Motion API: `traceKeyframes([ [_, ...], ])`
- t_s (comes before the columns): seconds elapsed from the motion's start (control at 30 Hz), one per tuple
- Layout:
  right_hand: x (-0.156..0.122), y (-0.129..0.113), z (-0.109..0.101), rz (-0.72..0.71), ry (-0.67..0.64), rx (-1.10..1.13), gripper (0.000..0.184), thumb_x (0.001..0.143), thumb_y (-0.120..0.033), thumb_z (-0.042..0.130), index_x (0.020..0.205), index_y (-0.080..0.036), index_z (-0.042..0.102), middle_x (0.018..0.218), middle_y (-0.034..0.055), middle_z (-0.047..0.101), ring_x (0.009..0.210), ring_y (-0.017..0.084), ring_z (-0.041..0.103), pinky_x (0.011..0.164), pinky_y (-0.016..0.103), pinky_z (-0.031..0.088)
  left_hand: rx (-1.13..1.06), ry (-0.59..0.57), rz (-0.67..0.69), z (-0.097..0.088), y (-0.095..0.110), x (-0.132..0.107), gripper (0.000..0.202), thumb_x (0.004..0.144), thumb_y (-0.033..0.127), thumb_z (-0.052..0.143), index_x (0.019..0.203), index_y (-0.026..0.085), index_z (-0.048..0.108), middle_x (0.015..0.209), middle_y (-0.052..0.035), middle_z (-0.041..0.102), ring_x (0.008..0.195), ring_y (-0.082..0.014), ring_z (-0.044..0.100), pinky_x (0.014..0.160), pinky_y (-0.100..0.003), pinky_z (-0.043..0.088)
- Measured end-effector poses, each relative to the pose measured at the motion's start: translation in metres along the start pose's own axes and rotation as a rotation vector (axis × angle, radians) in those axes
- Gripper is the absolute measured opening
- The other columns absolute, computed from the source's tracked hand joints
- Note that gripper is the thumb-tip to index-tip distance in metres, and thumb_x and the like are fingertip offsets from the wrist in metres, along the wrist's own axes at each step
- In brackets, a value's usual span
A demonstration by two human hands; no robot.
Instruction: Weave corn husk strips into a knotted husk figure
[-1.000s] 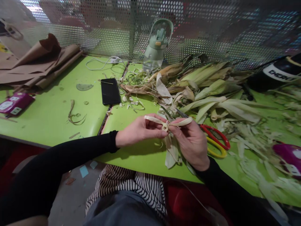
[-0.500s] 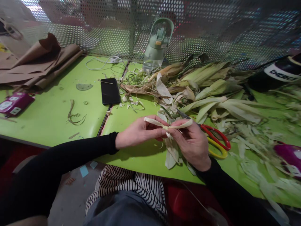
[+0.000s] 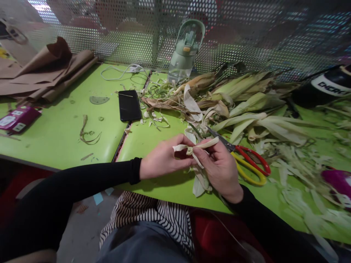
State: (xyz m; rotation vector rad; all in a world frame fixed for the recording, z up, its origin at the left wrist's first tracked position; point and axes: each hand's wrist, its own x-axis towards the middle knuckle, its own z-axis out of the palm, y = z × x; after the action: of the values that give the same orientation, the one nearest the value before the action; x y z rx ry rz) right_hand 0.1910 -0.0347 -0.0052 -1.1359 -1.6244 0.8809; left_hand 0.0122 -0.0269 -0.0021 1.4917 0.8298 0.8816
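Note:
Between my two hands is a pale corn husk strip [image 3: 208, 143], knotted or folded at its middle, with its ends pointing left and right. My right hand [image 3: 219, 166] pinches it between thumb and fingers. From the left, my left hand [image 3: 167, 157] grips the folded part, its fingers curled and the thumb below. Pale husk pieces [image 3: 199, 186] lie under the hands; whether they join the strip I cannot tell. Just right of my right hand rest scissors [image 3: 251, 160] with one red and one yellow handle loop.
Behind the hands lies a heap of corn husks [image 3: 244, 91], with a green-lidded water bottle [image 3: 183, 54] at the back. A black phone [image 3: 129, 105], a white cable [image 3: 120, 73] and brown paper [image 3: 49, 76] are to the left. Shredded husks [image 3: 290, 182] and a purple object [image 3: 337, 184] lie right.
The strip's left end has drawn in and looks shorter beyond the fold. My left hand has shifted slightly right, and its thumb has moved lower. More of the scissors shows.

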Motion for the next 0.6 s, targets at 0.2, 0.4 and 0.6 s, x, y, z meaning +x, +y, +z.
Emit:
traceKeyframes([
  [0.2,0.001,-0.003,0.001,0.04,-0.007,0.054,0.02,0.087,-0.04,0.07,0.088,-0.023,0.06,0.075,-0.0021,0.066,0.058,0.01,0.06,0.049,0.019,0.052,0.118,-0.004,0.048,0.0,-0.001,-0.002,0.027,0.085,0.03,0.067,0.104,0.018,0.053,0.087,-0.0011,0.065,0.074,-0.0117,0.061,0.07,-0.024,0.049],
  [0.4,-0.002,-0.004,0.0,-0.025,0.005,0.025,0.017,0.088,-0.038,0.068,0.089,-0.023,0.062,0.077,-0.0012,0.067,0.061,0.011,0.061,0.052,0.02,0.053,0.216,0.044,0.119,0.001,0.004,-0.003,0.022,0.09,0.034,0.062,0.101,0.016,0.056,0.075,0.002,0.058,0.064,-0.0096,0.05,0.064,-0.023,0.042],
  [0.6,-0.001,0.003,-0.006,-0.191,-0.015,-0.063,0.005,0.091,-0.027,0.066,0.095,-0.025,0.064,0.085,-0.0013,0.069,0.069,0.013,0.066,0.06,0.024,0.055,-0.059,0.012,0.033,-0.002,0.009,-0.001,0.019,0.088,0.03,0.064,0.095,0.015,0.055,0.079,0.0011,0.058,0.067,-0.0086,0.05,0.063,-0.022,0.041],
])
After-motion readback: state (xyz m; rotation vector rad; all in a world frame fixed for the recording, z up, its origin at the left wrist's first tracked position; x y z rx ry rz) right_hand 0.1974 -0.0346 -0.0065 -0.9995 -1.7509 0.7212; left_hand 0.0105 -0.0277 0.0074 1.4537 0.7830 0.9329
